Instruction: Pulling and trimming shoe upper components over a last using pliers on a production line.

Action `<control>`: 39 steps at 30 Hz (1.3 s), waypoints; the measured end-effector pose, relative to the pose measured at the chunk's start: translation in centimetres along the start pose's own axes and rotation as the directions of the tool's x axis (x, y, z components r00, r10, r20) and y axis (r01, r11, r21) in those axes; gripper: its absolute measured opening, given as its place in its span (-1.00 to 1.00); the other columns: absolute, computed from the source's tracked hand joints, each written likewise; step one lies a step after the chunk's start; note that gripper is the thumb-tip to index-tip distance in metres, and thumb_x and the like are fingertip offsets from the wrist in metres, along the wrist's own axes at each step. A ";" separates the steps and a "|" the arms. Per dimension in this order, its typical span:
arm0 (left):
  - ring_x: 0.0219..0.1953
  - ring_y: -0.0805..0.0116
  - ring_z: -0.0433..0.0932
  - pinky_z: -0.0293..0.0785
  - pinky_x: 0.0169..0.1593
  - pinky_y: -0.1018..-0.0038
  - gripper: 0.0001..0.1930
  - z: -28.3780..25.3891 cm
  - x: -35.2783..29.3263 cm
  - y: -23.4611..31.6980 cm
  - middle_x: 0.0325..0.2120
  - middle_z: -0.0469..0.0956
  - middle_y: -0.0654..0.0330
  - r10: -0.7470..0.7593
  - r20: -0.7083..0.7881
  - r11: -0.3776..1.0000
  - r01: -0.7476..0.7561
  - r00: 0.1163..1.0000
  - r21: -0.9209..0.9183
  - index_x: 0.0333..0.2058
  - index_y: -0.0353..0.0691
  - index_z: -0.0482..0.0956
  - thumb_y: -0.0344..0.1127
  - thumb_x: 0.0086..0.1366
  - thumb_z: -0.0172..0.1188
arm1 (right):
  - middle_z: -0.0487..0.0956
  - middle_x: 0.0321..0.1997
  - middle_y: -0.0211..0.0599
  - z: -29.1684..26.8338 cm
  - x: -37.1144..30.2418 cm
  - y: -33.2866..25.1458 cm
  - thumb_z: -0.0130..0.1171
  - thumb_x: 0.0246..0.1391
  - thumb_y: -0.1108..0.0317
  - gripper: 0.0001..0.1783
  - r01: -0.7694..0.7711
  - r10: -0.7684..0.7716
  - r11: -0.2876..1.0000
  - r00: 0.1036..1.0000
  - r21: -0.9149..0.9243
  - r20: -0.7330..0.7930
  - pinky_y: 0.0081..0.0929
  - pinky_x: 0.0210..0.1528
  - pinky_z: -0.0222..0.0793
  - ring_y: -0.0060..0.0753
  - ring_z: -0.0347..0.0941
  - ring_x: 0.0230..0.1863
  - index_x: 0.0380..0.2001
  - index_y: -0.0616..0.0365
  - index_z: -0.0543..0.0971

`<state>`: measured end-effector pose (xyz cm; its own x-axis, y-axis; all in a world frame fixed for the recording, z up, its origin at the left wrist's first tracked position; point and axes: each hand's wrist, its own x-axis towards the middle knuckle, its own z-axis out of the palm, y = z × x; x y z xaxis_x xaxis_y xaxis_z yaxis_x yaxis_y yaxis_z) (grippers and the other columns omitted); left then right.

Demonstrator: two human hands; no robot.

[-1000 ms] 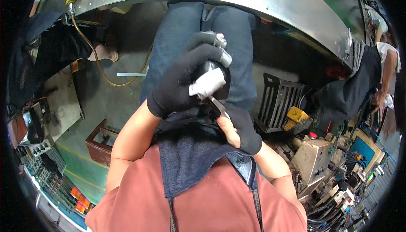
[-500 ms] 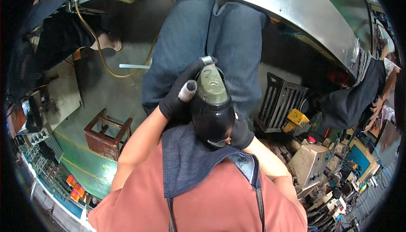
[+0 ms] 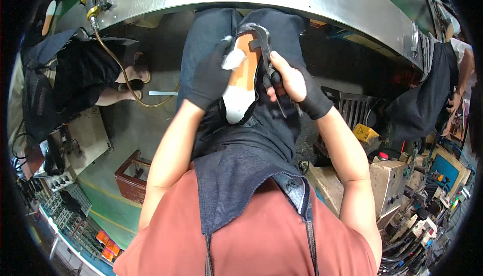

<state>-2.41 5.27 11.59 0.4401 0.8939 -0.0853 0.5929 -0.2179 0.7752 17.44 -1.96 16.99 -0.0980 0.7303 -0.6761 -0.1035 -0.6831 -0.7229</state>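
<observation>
Shoe [image 3: 239, 103], sole up on the lap [image 3: 287, 27], midway between its left and right edges.
From my remote view, my left grip [image 3: 208, 78] is wrapped around the shoe's left flank, thumb over the tan insole [image 3: 245, 78]; my right grip [image 3: 297, 84] curls around the metal pincers [image 3: 263, 42], whose head meets the sole's far end. Whether the pincers pinch anything, I cannot tell. I judge the shoe stiff, fairly heavy if a solid form fills it, its dark sides slippery and easily scuffed; I would hold it by the waist.
</observation>
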 end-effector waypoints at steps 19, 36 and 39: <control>0.31 0.04 0.35 0.26 0.34 0.29 -0.19 4.6 -5.6 -2.6 0.24 0.35 -0.24 0.067 -0.141 0.991 -0.081 0.988 -0.102 0.28 -0.55 0.22 -0.20 0.20 0.40 | 0.60 -0.44 0.03 -4.5 2.8 1.6 0.00 0.28 -0.16 -0.42 0.354 -0.506 0.062 0.817 -0.933 0.276 -0.07 -0.37 0.46 0.14 0.56 -0.41 -0.44 0.19 0.62; 0.28 -0.16 0.30 0.24 0.31 0.18 -0.19 5.0 -2.2 -5.0 0.25 0.24 -0.31 -0.033 0.193 0.985 0.065 0.981 -0.160 0.33 -0.44 0.05 -0.27 0.23 0.28 | 0.41 -0.62 0.01 -2.4 -2.0 -4.5 0.08 0.30 0.05 -0.57 0.725 -0.629 0.065 0.563 -0.686 0.535 -0.19 -0.48 0.31 0.07 0.44 -0.59 -0.41 0.23 0.59; 0.40 -0.08 0.13 0.07 0.41 0.23 -0.04 4.6 -6.6 -4.6 0.35 0.11 -0.28 0.003 0.109 0.927 0.038 0.994 -0.374 0.39 -0.45 -0.09 -0.18 0.23 0.34 | 0.54 -0.56 0.01 -1.7 -0.6 1.8 0.03 0.32 -0.06 -0.47 0.598 -0.535 0.411 0.769 -0.688 0.350 -0.14 -0.41 0.39 0.11 0.52 -0.49 -0.43 0.25 0.57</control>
<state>-4.90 -1.44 5.74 0.5127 0.8453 -0.1501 0.3141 -0.0219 0.9491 19.00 -3.60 15.86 -0.3664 0.9267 -0.0838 0.5797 0.1569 -0.7996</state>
